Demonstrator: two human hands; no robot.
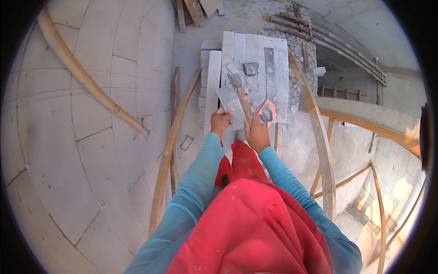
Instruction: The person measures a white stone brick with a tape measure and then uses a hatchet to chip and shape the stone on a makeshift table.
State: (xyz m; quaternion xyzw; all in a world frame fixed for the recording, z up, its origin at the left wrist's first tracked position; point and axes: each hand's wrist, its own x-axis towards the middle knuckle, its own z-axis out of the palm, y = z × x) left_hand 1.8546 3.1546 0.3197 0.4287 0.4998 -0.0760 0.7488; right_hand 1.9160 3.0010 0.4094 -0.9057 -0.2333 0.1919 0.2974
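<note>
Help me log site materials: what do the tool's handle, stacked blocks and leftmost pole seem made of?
Handle: probably wood, matte, brown, dusty. Blocks: likely concrete, matte, pale grey, chips on top. Leftmost pole: wood or bamboo, smoothish, tan, rounded.

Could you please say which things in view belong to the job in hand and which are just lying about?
In use:
- flat grey slab piece, in the left hand
- brown wooden-handled tool, in the right hand
- stacked pale rectangular blocks, apparently the bench

Seemingly lying about:
- bent dark wire loop
- brown wooden boards beyond the blocks
</note>
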